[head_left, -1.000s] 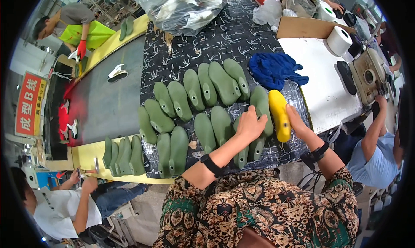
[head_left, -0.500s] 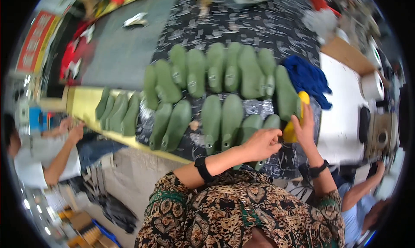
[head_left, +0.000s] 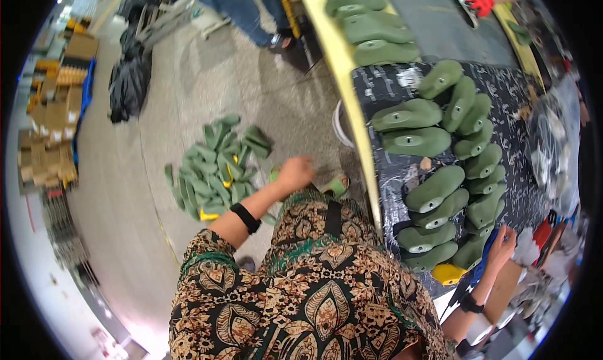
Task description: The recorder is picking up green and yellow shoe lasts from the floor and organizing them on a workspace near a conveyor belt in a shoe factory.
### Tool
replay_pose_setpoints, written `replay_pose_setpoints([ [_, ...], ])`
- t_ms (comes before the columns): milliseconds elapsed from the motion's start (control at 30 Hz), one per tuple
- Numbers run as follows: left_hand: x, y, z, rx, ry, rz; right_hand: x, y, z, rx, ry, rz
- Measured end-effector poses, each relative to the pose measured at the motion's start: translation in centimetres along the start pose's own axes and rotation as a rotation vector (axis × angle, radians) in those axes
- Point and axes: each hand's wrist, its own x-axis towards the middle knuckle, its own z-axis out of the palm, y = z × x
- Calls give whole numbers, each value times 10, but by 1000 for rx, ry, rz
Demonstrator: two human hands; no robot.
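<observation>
My left hand (head_left: 295,175) hangs over the floor with its fingers curled in and nothing visible in it. Beyond it, a loose pile of green shoe lasts (head_left: 204,178) lies on the floor, with a few yellow ones among them. At the table's near end, my right hand (head_left: 502,244) is raised with loosely bent fingers, holding nothing I can see. Close to it are a dark blue cloth (head_left: 483,259) and a yellow shoe last (head_left: 447,274). Green shoe lasts (head_left: 411,141) lie in rows on the dark patterned table cover (head_left: 392,171).
The table's yellow edge (head_left: 358,109) runs along my right, with a white bucket (head_left: 340,124) beside it. More green lasts (head_left: 377,27) lie farther along. A red-gloved hand (head_left: 481,4) of another person works there. Cardboard boxes (head_left: 53,124) and a black bag (head_left: 130,77) stand left.
My view has turned left, from the table toward the floor pile. My left hand has swung off the table over the floor. My right hand has come away from the yellow last.
</observation>
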Motion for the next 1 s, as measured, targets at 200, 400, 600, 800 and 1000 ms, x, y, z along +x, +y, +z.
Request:
replay_pose_setpoints([
  [200, -85, -168, -30, -377, -73, -772, 36, -271, 21, 541, -347, -398],
  [400, -155, -240, -59, -813, -5, -1018, -57, -442, 89, 409, -751, -854],
  [600, -152, -350, -90, -781, 40, -1002, -126, -532, 204, 424, -1309, -724],
  [800, -115, -416, -75, -706, -260, -725, -172, -637, 357, -60, -1417, -1134],
  [1000, 2, -501, 16, -606, -81, -606, -232, -707, 590, 19, -1044, -1807],
])
